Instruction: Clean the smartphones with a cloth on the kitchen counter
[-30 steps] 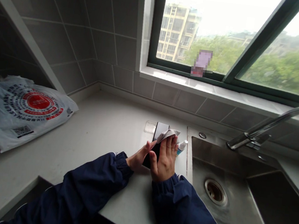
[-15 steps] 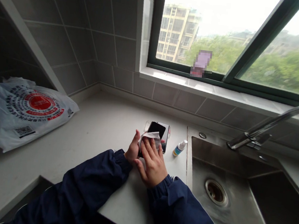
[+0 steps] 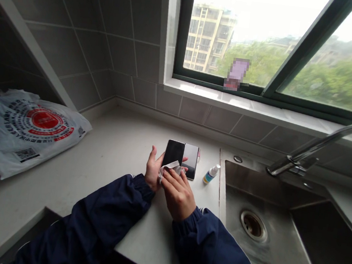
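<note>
My left hand (image 3: 152, 168) grips a black phone (image 3: 173, 152) by its left edge and holds it tilted up above the counter. With its fingers pressed together, my right hand (image 3: 177, 191) pushes a small white wipe (image 3: 168, 167) against the lower part of the phone's screen. Just right of that phone a second dark phone (image 3: 191, 160) lies flat on the counter. A small white spray bottle with a blue label (image 3: 210, 174) lies to the right, near the sink's edge.
A steel sink (image 3: 267, 227) with a curved tap (image 3: 317, 148) fills the right side. A white plastic bag with red print (image 3: 23, 131) lies on the pale counter (image 3: 106, 158) at the left. Grey tiled walls and a window ledge (image 3: 249, 106) stand behind.
My left hand has lifted the black phone and tilted its screen more upright. The right hand with the wipe has slid from the top of the screen down to its lower end.
</note>
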A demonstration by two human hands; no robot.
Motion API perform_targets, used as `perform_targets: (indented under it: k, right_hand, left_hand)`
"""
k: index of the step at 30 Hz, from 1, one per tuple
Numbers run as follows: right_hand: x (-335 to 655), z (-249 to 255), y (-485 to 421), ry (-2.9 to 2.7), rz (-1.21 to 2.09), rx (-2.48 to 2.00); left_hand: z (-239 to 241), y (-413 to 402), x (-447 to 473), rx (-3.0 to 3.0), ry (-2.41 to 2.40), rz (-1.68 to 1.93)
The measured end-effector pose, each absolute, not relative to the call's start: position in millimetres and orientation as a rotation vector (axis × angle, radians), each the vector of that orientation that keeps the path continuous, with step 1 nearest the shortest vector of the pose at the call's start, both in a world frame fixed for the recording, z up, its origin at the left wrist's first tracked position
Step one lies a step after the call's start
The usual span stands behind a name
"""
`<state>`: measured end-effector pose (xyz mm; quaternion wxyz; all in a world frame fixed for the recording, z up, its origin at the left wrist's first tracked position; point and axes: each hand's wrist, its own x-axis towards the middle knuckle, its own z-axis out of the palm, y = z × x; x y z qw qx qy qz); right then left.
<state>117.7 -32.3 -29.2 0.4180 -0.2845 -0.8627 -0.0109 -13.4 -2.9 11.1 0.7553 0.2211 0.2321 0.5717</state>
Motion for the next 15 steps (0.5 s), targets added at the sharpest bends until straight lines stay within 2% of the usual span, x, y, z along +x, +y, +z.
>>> perform_targets:
  k: [15]
  right_hand:
    - [113,-24,-46,-2.123,0.223,-0.613]
  left_hand:
    - [8,18,-27,0.509,0.903,1.372]
